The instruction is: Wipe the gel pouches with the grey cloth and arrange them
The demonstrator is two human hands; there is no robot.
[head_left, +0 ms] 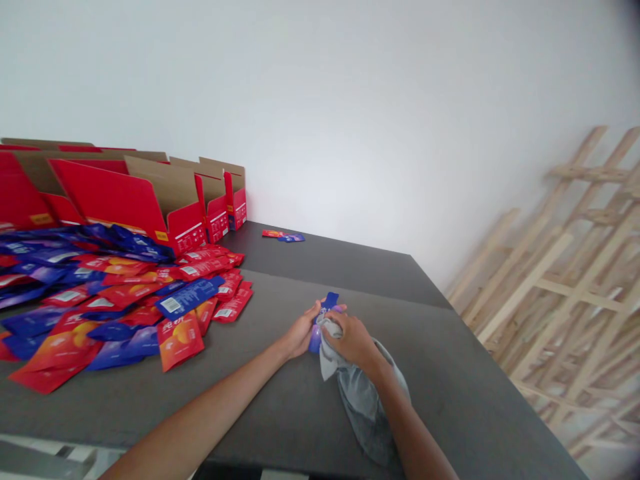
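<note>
Near the middle of the dark table [270, 400], my left hand [301, 333] grips a blue and purple packet [315, 340] by its left side. My right hand [353, 337] is closed on a grey cloth [367, 407] and presses a bunched part of it against the packet's face. The rest of the cloth hangs down over the tabletop beneath my right forearm. Part of the packet is hidden behind the cloth and my right fingers. To the left lies a loose heap of red packets [181, 341] and blue packets [190, 297].
Open red cardboard boxes [135, 197] stand in a row behind the heap at the left. A red packet [273, 233] and a blue packet [293, 237] lie at the table's back, near the white wall [350, 133]. Wooden pallets [565, 287] lean at the right.
</note>
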